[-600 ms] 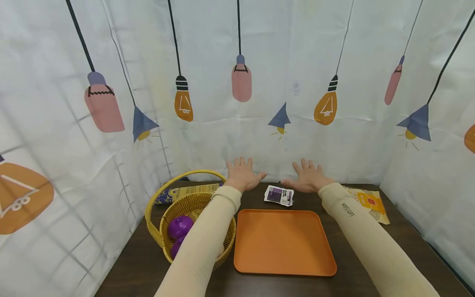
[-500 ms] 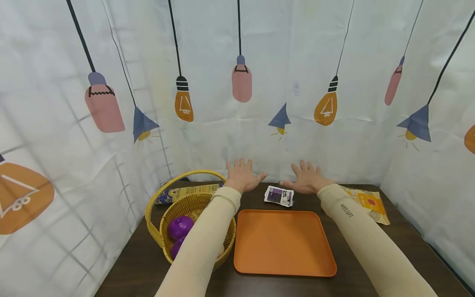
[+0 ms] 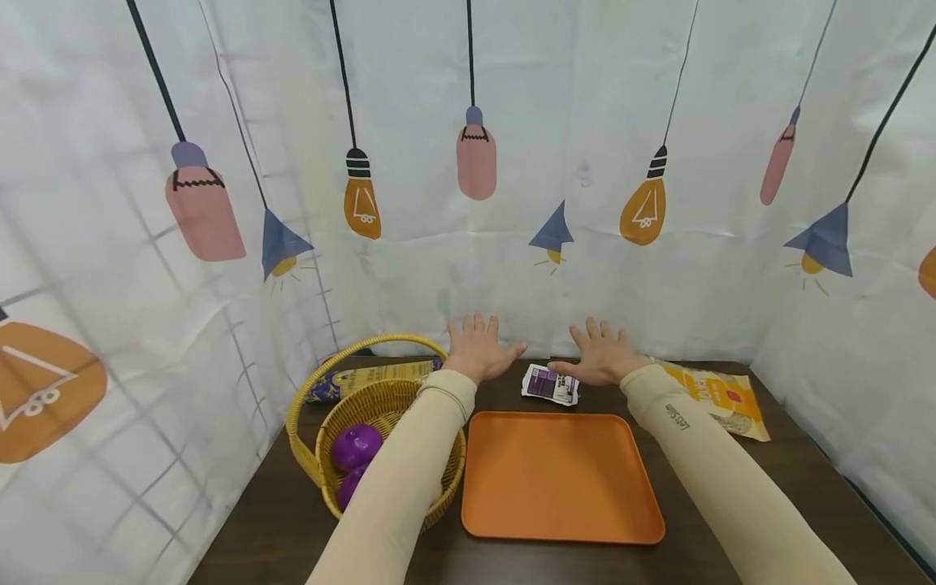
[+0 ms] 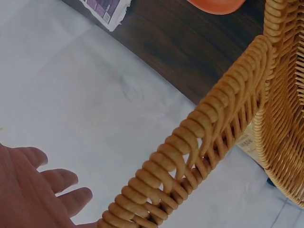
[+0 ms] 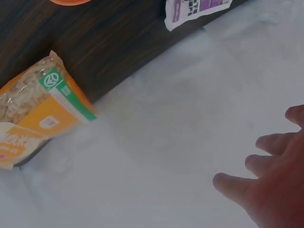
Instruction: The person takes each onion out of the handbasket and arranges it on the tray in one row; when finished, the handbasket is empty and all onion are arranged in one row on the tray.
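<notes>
Both arms reach forward over the table. My left hand [image 3: 478,351] has its fingers spread and holds nothing, just right of the wicker basket's tall handle [image 3: 366,345]. In the left wrist view that woven handle [image 4: 190,137] runs close beside the fingers. Spread and bare too, my right hand [image 3: 601,355] is up near the back edge, left of a yellow food bag [image 3: 720,398]. Between the hands lies a small white and purple packet [image 3: 550,385]. The basket [image 3: 380,406] contains purple round objects [image 3: 356,446], partly covered by the left sleeve.
An orange tray [image 3: 561,479] lies on the dark wooden table [image 3: 453,561], in front of the packet. Behind the basket is a blue and yellow package [image 3: 380,376]. A white curtain [image 3: 424,276] printed with lamps closes off the back and sides.
My right hand has shifted slightly left, toward the packet, showing more of the yellow bag. The left hand stays almost still.
</notes>
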`<control>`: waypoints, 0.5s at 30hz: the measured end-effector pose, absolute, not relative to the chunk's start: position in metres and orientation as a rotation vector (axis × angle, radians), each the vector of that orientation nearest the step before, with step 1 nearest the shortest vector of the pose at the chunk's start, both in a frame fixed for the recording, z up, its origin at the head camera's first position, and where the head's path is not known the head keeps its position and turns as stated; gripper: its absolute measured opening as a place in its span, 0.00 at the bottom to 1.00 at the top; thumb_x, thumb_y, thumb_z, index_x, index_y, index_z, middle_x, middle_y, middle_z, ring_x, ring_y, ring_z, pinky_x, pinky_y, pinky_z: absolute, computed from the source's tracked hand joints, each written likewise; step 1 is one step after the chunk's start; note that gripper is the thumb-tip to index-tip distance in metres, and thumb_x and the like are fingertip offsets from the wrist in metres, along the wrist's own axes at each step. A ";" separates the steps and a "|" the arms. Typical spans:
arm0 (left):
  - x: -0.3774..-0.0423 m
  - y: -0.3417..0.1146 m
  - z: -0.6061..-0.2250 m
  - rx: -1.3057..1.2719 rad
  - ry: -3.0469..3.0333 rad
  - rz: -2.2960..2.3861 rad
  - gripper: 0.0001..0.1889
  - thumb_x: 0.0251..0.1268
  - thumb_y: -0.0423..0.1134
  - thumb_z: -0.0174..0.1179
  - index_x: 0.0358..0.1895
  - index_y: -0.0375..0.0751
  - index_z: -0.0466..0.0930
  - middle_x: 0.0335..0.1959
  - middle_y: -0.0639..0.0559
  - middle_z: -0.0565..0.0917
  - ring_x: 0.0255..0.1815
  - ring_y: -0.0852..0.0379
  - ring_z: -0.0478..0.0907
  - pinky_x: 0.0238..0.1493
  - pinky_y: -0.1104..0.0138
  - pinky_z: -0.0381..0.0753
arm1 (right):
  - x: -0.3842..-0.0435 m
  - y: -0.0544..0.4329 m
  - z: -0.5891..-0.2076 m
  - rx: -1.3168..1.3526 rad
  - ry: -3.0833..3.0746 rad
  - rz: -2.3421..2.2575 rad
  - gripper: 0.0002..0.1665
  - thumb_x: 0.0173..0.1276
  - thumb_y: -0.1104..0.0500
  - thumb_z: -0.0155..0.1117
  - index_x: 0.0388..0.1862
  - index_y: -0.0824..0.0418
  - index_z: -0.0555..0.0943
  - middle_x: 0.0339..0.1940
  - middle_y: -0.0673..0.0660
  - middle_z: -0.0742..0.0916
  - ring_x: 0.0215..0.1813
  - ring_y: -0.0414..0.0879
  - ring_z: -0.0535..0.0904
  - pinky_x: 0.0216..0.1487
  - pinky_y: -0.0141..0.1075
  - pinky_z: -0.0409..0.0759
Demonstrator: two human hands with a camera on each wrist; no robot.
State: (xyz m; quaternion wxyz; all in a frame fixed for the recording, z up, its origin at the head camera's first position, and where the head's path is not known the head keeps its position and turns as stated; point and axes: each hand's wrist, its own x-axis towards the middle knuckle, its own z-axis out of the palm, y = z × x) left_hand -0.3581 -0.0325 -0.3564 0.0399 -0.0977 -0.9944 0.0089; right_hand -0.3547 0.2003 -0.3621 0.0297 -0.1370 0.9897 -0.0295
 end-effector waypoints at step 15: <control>-0.353 -0.027 -0.370 -0.368 -3.041 0.007 0.47 0.65 0.75 0.32 0.79 0.48 0.42 0.78 0.39 0.49 0.78 0.40 0.46 0.71 0.39 0.44 | -0.355 0.192 -0.368 -0.457 3.055 -0.184 0.61 0.62 0.20 0.41 0.79 0.62 0.50 0.77 0.73 0.51 0.75 0.73 0.45 0.68 0.69 0.41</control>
